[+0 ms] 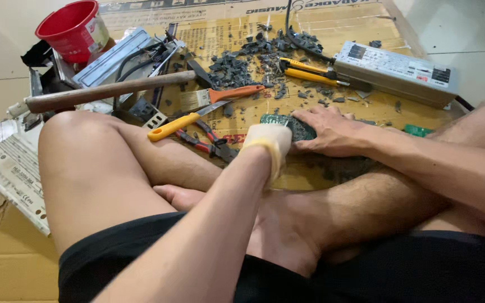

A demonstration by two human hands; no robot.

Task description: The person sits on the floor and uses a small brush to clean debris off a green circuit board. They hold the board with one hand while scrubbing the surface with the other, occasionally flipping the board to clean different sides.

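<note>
hands: gloved left hand (268,147), bare right hand (328,130), one circuit board (287,124).

Red bucket (74,28) at cardboard sheet (321,17) far-left corner. Wooden-handled hammer (108,90) across left edge, over grey metal casing (116,56). Orange-handled brush (220,96), yellow-handled tool (178,125), red pliers (200,143) mid-sheet. Dark plastic fragments (242,62) toward far edge. Yellow cutters (310,72) beside silver power-supply box (397,73), right edge.

A cream work glove with a yellow cuff covers the left hand (268,143); black shorts, bare legs.
</note>
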